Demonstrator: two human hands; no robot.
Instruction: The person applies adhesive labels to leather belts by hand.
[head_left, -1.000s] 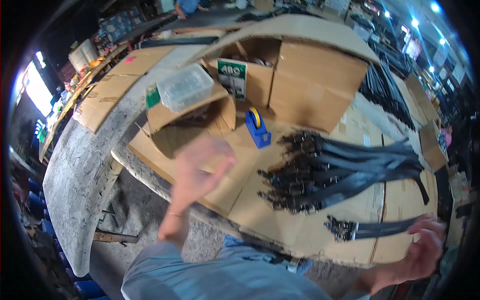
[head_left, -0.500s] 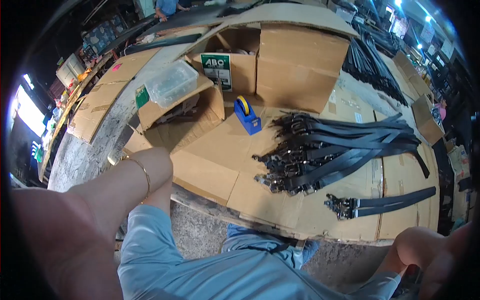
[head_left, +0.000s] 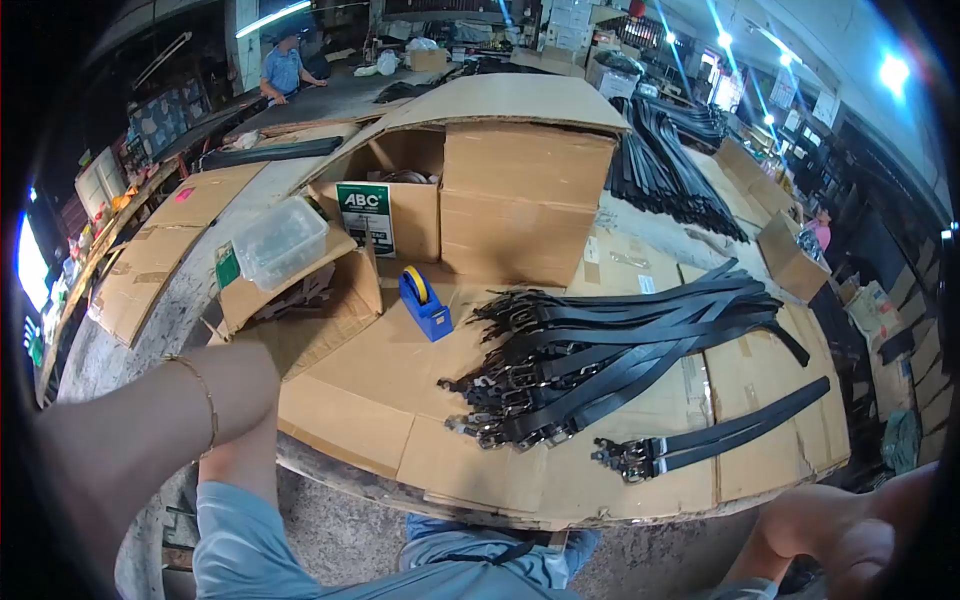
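Note:
My left forearm [head_left: 140, 430], with a thin gold bracelet [head_left: 208, 400], is bent back toward the camera at the left; its hand is out of frame. My right arm [head_left: 800, 520] bends up at the lower right edge, its hand not visible either. Black belts with metal buckles [head_left: 600, 350] lie in a heap on flattened cardboard [head_left: 350, 410], buckles to the left. Apart from them, nearer the front edge, lies a small pair of belts [head_left: 740, 430]. A blue tape dispenser [head_left: 427, 308] with yellow-rimmed tape stands left of the heap.
Behind stand a large cardboard box [head_left: 525, 200] and an open box with an ABC label [head_left: 366, 215]. A clear plastic tub [head_left: 280, 243] rests on another open box at the left. More belts [head_left: 660, 165] lie at the back right. A person [head_left: 283, 70] is at a far table.
The view has tilted up and shifted right, so table items appear lower and further left, and more of the room shows. Both arms remain bent toward the camera.

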